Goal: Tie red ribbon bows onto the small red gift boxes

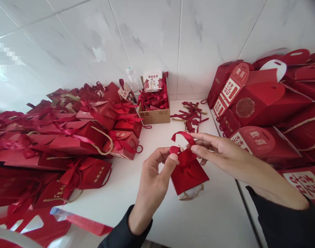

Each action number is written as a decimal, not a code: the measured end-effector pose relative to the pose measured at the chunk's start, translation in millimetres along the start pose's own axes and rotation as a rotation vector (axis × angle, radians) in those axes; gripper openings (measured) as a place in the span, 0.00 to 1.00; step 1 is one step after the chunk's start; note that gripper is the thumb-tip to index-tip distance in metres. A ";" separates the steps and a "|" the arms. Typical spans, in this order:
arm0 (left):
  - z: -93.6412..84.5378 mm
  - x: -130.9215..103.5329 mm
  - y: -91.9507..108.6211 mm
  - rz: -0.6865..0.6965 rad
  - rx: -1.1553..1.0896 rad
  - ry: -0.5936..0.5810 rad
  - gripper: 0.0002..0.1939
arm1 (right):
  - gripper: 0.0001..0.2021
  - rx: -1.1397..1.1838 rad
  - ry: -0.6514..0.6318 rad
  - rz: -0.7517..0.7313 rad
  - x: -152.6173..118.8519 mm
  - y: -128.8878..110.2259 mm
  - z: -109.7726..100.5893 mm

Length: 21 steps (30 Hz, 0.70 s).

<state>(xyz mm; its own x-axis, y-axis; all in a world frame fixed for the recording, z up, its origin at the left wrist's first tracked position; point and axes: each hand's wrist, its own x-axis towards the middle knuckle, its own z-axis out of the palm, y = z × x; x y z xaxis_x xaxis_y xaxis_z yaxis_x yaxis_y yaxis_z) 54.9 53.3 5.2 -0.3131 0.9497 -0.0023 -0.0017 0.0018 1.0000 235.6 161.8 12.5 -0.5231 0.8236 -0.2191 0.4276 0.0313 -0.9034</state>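
A small red gift box [188,179] with a twisted cord handle [190,196] rests on the white table in front of me. A red ribbon [185,136] is looped at its top, with one end curving up in the air. Between thumb and fingers, my left hand [157,172] pinches one part of the ribbon at the box's upper left corner. Closed on the other part of that ribbon is my right hand [211,148], at the upper right. Its fingertips are partly hidden behind the ribbon and thumb.
Many finished-looking red boxes with bows [92,134] crowd the left. A cardboard box [156,117] of red ribbons stands at the wall, beside loose ribbon strips [190,115]. Larger red boxes [268,103] are stacked right. A clear plastic bottle [131,81] stands behind.
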 end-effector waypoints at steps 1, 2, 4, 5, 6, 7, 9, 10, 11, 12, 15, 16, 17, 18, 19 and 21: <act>-0.3 1.7 0.4 0.018 0.001 -0.007 0.10 | 0.35 -0.015 0.003 0.006 -0.6 0.3 0.7; -0.8 3.4 0.0 0.043 0.023 0.000 0.09 | 0.34 -0.041 0.008 0.006 -1.1 0.4 1.3; -2.4 6.5 -2.1 0.135 0.161 0.054 0.07 | 0.31 -0.113 0.034 -0.011 -2.7 -0.3 2.1; -3.5 7.9 -3.4 0.203 0.272 0.094 0.06 | 0.28 -0.146 0.046 -0.030 -3.7 -1.1 2.6; -4.7 9.1 -4.8 0.275 0.386 0.131 0.06 | 0.25 -0.166 0.053 -0.056 -5.0 -2.2 3.3; -5.9 10.1 -6.0 0.342 0.489 0.163 0.07 | 0.22 -0.178 0.055 -0.082 -6.4 -3.7 4.2; -7.6 11.2 -7.3 0.437 0.626 0.192 0.10 | 0.17 -0.195 0.054 -0.125 -9.5 -7.4 7.2; -7.8 11.2 -7.3 0.461 0.659 0.185 0.11 | 0.16 -0.199 0.049 -0.142 -11.0 -9.5 9.2; -7.6 10.9 -7.0 0.476 0.681 0.165 0.12 | 0.15 -0.200 0.040 -0.159 -12.3 -11.7 11.4; -6.9 10.1 -6.3 0.491 0.706 0.141 0.12 | 0.16 -0.198 0.029 -0.177 -13.3 -13.9 13.7; -3.8 7.1 -3.4 0.534 0.765 0.067 0.12 | 0.11 -0.177 0.013 -0.235 -14.5 -19.4 19.1; -3.0 6.4 -2.5 0.542 0.777 0.058 0.12 | 0.09 -0.173 0.014 -0.244 -14.4 -20.5 19.8; -2.6 6.0 -1.8 0.546 0.789 0.062 0.11 | 0.08 -0.174 0.015 -0.245 -14.1 -21.2 20.1; -2.5 5.9 -1.2 0.547 0.801 0.077 0.10 | 0.08 -0.179 0.015 -0.236 -13.9 -21.5 20.0; -2.8 6.1 -0.9 0.545 0.812 0.098 0.09 | 0.09 -0.186 0.013 -0.224 -13.6 -21.5 19.6; -3.7 6.6 -0.4 0.542 0.824 0.138 0.08 | 0.09 -0.198 0.017 -0.213 -13.2 -21.3 18.8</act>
<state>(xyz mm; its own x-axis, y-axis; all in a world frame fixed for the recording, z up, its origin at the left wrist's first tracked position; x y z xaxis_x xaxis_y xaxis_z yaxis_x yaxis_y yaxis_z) 49.3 58.4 4.8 -0.1845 0.8417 0.5074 0.8179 -0.1548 0.5542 219.5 139.5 27.7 -0.6047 0.7961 -0.0244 0.4457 0.3129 -0.8387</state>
